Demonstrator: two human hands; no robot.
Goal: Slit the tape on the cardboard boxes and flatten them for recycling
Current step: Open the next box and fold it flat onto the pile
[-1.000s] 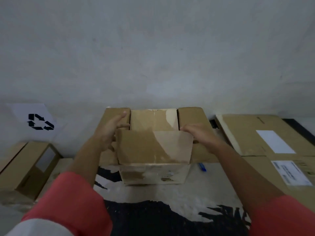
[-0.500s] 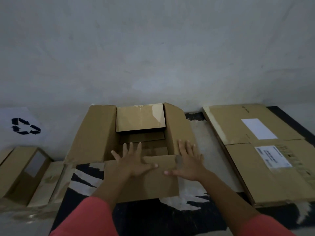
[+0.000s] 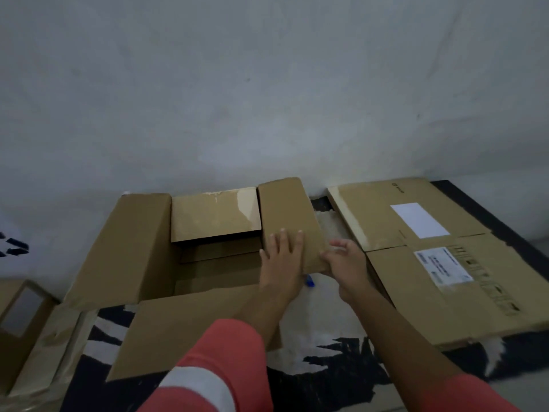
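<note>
A grey wall (image 3: 267,84) fills the upper half of the view. Below it is the floor (image 3: 341,349), with a black and white pattern.

The open box (image 3: 142,248) stands in the middle of the floor, against the wall. Its four flaps are spread out. The left flap (image 3: 124,248) leans outward and the near flap (image 3: 184,328) lies low toward the person. The far flap (image 3: 215,214) hangs over the opening and has a pale strip of tape at its right corner. The right flap (image 3: 289,215) rises at a slant.

To the right, well apart from the box, lies a flat stack (image 3: 439,304) of cardboard with a white label (image 3: 419,220) and a printed label (image 3: 442,266) on top. At the far left a small box (image 3: 17,325) with a window cut in its side stands on the floor, and next to it lies a flat strip (image 3: 50,352) of cardboard. A dark recycling sign (image 3: 13,248) is on the wall at the left edge, only partly in view.

Both arms wear red sleeves (image 3: 225,367). The left hand (image 3: 280,263) lies flat on the right flap, with the fingers (image 3: 282,239) straight and slightly spread. The right hand (image 3: 346,263) holds the near corner of the same flap, the fingers curled around its edge. A small blue thing (image 3: 309,281) shows on the floor between the two wrists; I cannot tell what it is.
</note>
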